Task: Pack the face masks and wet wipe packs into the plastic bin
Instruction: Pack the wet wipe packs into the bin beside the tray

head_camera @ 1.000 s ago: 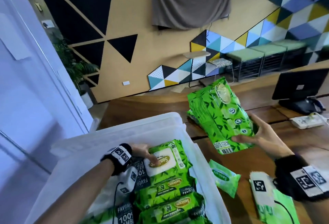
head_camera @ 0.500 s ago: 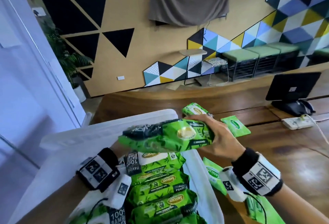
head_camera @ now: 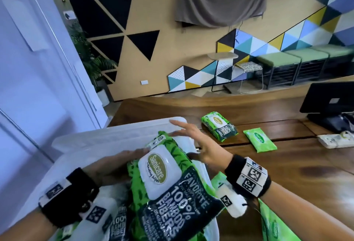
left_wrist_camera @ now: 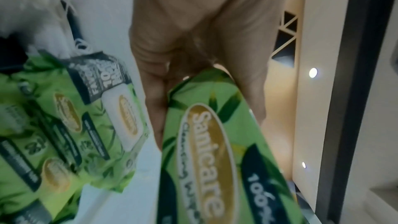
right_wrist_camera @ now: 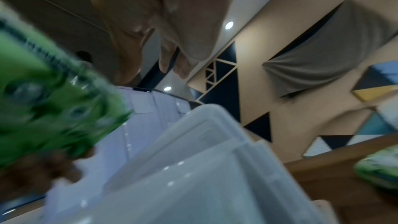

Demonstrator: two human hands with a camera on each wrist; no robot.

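Plastic bin [head_camera: 99, 141] sits at the near left of my wooden table [head_camera: 287, 164], below a tan wall with triangle panels. My left hand [head_camera: 109, 168] grips the large wipe pack [head_camera: 168, 187] above the bin; my right hand [head_camera: 201, 145] is spread open beside it, holding nothing. 2 more packs [head_camera: 219, 128] [head_camera: 260, 140] lie on the table.

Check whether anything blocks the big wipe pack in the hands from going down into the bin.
Nothing visible blocks it. The large wipe pack, held by the left hand, hangs tilted over the plastic bin. Packed wipe packs lie below it, with bare bin floor beyond them. The right hand is open beside the pack.
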